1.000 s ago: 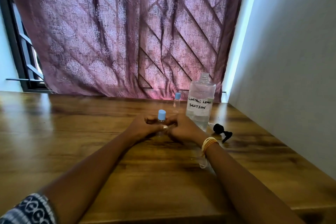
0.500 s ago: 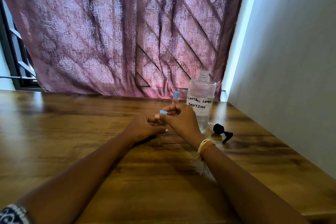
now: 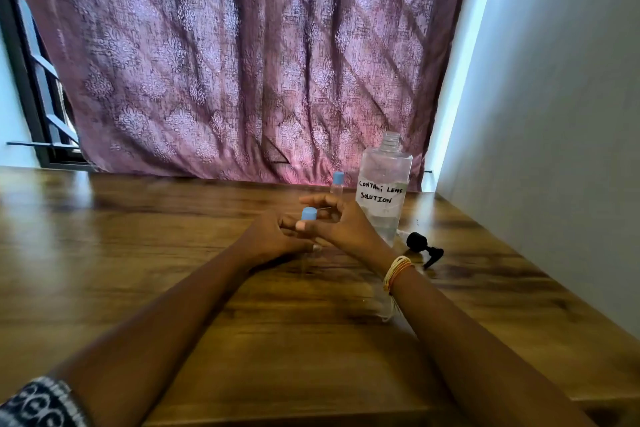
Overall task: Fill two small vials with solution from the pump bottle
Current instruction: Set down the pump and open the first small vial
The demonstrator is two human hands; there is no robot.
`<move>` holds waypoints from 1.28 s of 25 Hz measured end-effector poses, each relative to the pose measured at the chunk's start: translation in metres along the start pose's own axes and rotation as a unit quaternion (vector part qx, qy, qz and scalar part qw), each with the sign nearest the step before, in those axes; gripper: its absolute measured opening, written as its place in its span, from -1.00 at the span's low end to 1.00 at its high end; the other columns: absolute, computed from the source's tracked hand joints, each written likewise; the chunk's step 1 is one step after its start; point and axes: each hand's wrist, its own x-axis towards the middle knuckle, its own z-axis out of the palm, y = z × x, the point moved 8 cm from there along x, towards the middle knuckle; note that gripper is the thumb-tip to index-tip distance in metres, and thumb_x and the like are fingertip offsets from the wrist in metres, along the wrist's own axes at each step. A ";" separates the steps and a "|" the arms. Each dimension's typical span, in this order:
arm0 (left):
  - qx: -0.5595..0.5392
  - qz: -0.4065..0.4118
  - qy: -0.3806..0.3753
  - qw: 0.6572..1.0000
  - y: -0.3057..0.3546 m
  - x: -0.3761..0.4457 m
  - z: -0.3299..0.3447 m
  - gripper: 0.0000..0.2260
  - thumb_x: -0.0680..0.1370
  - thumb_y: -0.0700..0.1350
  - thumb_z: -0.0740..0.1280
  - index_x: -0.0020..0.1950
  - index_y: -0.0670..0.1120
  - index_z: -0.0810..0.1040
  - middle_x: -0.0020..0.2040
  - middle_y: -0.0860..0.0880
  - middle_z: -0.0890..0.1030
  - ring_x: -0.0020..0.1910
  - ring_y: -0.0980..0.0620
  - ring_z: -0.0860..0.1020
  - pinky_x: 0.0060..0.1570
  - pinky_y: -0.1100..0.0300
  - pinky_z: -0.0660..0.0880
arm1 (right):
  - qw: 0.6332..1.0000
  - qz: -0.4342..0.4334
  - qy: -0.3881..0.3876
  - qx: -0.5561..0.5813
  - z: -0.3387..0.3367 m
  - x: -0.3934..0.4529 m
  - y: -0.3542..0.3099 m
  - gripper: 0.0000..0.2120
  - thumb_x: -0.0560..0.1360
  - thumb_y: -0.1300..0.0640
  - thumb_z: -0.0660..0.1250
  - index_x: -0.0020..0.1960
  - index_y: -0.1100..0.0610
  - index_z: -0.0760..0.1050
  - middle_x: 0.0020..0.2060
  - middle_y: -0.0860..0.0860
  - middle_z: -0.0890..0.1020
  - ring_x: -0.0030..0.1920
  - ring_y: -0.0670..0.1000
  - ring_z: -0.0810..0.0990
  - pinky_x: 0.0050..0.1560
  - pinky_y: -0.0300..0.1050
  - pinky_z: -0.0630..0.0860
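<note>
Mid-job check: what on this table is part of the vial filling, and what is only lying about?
Job:
pump bottle, neck open
black pump head, lying on the table
blue-capped vial in both hands
second capped vial, standing behind
left hand
right hand

Lying about:
curtain
wooden table

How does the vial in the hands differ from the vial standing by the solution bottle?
The held vial sits near, gripped between both hands, its clear body mostly hidden by fingers; the far vial stands free and upright on the table, untouched, with its body visible. Both carry a light blue cap.
</note>
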 end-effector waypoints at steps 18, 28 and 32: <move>-0.002 -0.002 -0.042 0.999 -0.005 0.002 0.001 -0.93 0.36 -0.14 0.55 -0.21 0.00 0.72 -0.20 -0.06 0.73 -0.26 0.14 0.57 -0.16 0.25 0.46 | 1.000 0.005 0.011 0.028 0.003 -0.001 0.002 -0.42 0.37 0.34 0.48 0.35 0.17 0.41 -0.04 0.02 0.59 -0.09 -0.18 0.59 -0.07 -0.35 0.56; -0.017 0.003 -0.061 0.998 -0.007 0.003 0.002 -0.84 0.36 -0.13 0.54 -0.08 -0.10 0.72 -0.10 -0.16 0.73 -0.16 0.02 0.60 -0.06 0.11 0.49 | 0.999 -0.010 0.025 0.025 -0.001 0.001 0.003 -0.50 0.37 0.33 0.49 0.28 0.17 0.47 -0.19 0.08 0.58 -0.12 -0.12 0.63 -0.08 -0.34 0.55; -0.031 -0.015 -0.088 0.996 -0.012 0.005 0.004 -0.79 0.36 -0.14 0.54 -0.02 -0.07 0.72 -0.10 -0.06 0.74 -0.09 0.00 0.64 0.08 0.01 0.54 | 0.990 0.019 0.068 0.125 -0.009 0.007 0.014 -0.63 0.44 0.35 0.41 0.22 0.26 0.45 -0.04 0.18 0.66 0.05 0.08 0.66 0.07 -0.06 0.61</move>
